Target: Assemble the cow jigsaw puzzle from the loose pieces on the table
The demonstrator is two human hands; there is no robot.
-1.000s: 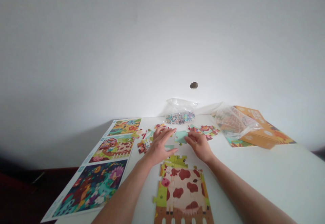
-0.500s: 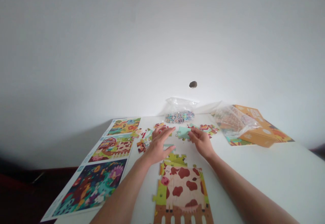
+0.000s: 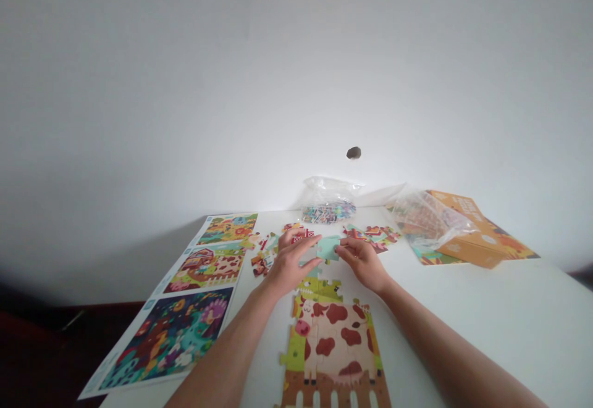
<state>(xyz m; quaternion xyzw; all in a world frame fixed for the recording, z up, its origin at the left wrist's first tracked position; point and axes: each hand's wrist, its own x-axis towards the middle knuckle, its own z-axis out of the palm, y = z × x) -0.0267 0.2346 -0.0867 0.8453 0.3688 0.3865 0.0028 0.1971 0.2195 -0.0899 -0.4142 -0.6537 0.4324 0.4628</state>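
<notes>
Fingers of the right hand (image 3: 365, 265) pinch a mint-green jigsaw piece (image 3: 328, 248) beyond the joined cow section (image 3: 337, 346); those of the left hand (image 3: 288, 269) are spread, gripping nothing visible. Other pieces (image 3: 374, 235) lie unplaced.

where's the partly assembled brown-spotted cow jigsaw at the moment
In the head view, the brown-spotted cow jigsaw lies just right of bottom centre on the white tabletop, between the person's forearms.

Two hands (image 3: 291, 265), one cow puzzle (image 3: 337, 340), two clear bags (image 3: 330, 212).
</notes>
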